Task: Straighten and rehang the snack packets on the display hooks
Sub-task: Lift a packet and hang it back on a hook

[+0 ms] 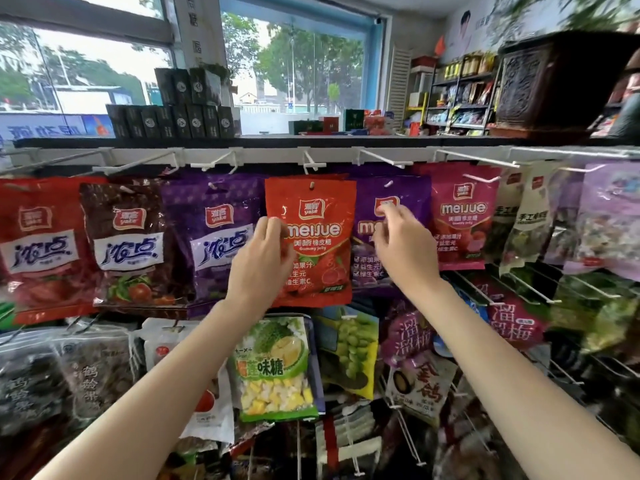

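Two bare forearms reach up from the near edge to a rack of hanging sweets. At centre, the red gummy packet (313,237) hangs straight on its white hook (312,164) in the top row; the left hand (264,258) grips its left edge, fingers curled round it. Just right of it, the right hand (403,245) pinches the front of the purple gummy packet (391,233), which hangs partly behind the red one. A pink gummy packet (462,220) hangs further right, and a purple candy packet (218,233) to the left. Below, a green durian candy packet (273,368) hangs in the lower row. Dark boxes (173,116) are stacked on the far shelf by the window.
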A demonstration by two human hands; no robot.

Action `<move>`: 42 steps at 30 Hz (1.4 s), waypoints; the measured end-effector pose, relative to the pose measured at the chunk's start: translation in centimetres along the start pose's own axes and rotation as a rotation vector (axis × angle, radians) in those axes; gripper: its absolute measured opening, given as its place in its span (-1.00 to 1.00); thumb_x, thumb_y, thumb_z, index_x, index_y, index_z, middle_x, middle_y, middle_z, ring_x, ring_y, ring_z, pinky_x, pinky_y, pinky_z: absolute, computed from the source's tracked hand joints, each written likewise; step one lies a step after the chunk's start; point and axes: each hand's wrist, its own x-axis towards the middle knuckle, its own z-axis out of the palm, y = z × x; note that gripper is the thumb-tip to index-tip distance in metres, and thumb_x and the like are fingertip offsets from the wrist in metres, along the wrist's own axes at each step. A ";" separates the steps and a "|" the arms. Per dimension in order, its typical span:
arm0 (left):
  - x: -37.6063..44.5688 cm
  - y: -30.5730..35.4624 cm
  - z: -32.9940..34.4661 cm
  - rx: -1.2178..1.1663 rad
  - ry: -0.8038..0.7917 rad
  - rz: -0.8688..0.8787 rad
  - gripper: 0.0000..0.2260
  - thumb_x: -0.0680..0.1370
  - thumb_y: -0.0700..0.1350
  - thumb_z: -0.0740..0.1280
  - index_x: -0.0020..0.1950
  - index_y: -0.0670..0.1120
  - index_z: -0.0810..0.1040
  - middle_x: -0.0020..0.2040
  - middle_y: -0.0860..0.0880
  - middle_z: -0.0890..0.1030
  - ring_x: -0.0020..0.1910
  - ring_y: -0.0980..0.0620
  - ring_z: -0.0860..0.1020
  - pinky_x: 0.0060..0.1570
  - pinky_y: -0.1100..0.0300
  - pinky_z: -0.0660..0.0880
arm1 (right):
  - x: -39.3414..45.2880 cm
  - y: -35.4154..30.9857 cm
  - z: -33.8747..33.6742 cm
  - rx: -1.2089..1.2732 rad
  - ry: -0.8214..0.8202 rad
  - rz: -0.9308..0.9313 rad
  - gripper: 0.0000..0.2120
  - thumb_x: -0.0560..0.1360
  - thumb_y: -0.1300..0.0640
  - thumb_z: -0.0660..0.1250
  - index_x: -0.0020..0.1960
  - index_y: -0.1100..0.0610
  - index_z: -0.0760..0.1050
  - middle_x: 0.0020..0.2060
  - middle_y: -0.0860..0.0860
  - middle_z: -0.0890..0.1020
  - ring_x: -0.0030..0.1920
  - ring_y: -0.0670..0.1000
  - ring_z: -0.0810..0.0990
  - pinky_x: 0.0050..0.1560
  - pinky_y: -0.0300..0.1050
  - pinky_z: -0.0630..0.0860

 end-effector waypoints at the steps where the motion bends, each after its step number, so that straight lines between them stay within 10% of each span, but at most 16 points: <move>1: 0.7 1.1 0.2 -0.015 -0.014 0.072 -0.85 0.54 -0.19 0.26 0.07 -0.20 0.40 0.01 -0.08 0.44 -0.34 -0.02 0.49 -0.46 0.15 0.43 | 0.9 0.8 -0.5 0.026 0.047 0.029 -0.72 0.55 0.24 0.16 0.25 0.24 0.40 0.09 0.13 0.51 -0.06 0.14 0.57 -0.21 -0.04 0.50; 7: 4.9 7.3 2.8 0.047 -0.065 0.225 -0.58 0.56 -0.21 0.15 0.42 -0.21 0.26 0.39 -0.12 0.33 -0.06 -0.16 0.58 -0.21 0.11 0.48 | 7.1 5.5 -1.3 -0.090 -0.295 0.009 -0.48 0.55 0.21 0.18 0.46 0.22 0.11 0.42 0.14 0.25 0.46 0.12 0.15 0.47 0.07 0.02; 9: 6.7 8.7 4.0 0.121 -0.096 0.169 -0.56 0.59 -0.19 0.12 0.47 -0.22 0.16 0.48 -0.12 0.21 0.04 -0.21 0.57 -0.10 0.01 0.51 | 9.4 6.3 -1.1 -0.144 -0.427 -0.032 -0.54 0.56 0.17 0.17 0.43 0.17 0.16 0.40 0.12 0.30 0.46 0.08 0.17 0.46 0.14 -0.12; 12: 9.8 9.6 5.6 0.296 -0.182 0.010 -0.55 0.62 -0.16 0.10 0.48 -0.21 0.09 0.48 -0.15 0.17 0.10 -0.25 0.54 -0.07 0.00 0.47 | 11.9 6.8 -1.0 0.035 -0.530 -0.045 -0.67 0.55 0.13 0.22 0.28 0.18 0.30 0.19 0.14 0.52 0.23 0.15 0.46 0.31 0.06 0.28; 18: 12.5 9.6 6.9 0.371 -0.238 -0.188 -0.71 0.54 -0.23 0.12 0.26 -0.16 0.38 0.22 -0.16 0.41 0.09 -0.30 0.50 -0.11 0.00 0.38 | 13.8 8.8 -0.8 0.374 -0.648 -0.074 -0.82 0.48 0.23 0.34 0.08 0.16 0.48 0.11 0.11 0.57 0.16 0.08 0.51 0.00 -0.21 0.36; 24: 11.6 10.0 6.9 0.176 0.000 -0.183 -0.81 0.49 -0.18 0.22 0.07 -0.15 0.50 0.06 -0.08 0.52 -0.07 -0.16 0.53 -0.20 0.11 0.37 | 14.7 9.1 -2.0 0.483 -0.697 -0.111 -0.89 0.44 0.29 0.36 -0.15 0.09 0.54 -0.05 0.10 0.65 0.00 0.01 0.60 0.06 -0.18 0.46; 29: 11.4 10.7 7.3 0.194 0.034 -0.098 -0.80 0.51 -0.16 0.22 0.13 -0.12 0.44 0.10 -0.05 0.52 -0.09 -0.13 0.54 -0.23 0.13 0.33 | 17.7 9.5 -1.4 0.388 -0.482 0.047 -0.77 0.49 0.32 0.18 -0.01 0.23 0.61 0.06 0.12 0.62 0.08 0.08 0.57 0.06 -0.19 0.47; 37: 10.9 10.6 8.2 0.356 -0.056 -0.052 -0.77 0.59 -0.09 0.10 0.20 -0.09 0.41 0.08 -0.02 0.55 -0.14 -0.14 0.59 -0.33 0.16 0.30 | 20.0 8.3 3.1 0.001 -0.931 -0.067 -0.69 0.53 0.23 0.18 0.24 0.29 0.48 0.36 0.15 0.41 0.29 0.13 0.46 0.28 -0.04 0.40; 42: 10.9 10.3 8.4 0.330 -0.042 -0.052 -0.76 0.59 -0.10 0.10 0.22 -0.10 0.40 0.10 -0.02 0.55 -0.18 -0.14 0.59 -0.36 0.16 0.33 | 19.7 8.0 2.8 0.040 -0.928 -0.032 -0.73 0.54 0.24 0.20 0.18 0.33 0.49 0.14 0.22 0.57 -0.01 0.12 0.55 -0.09 -0.07 0.47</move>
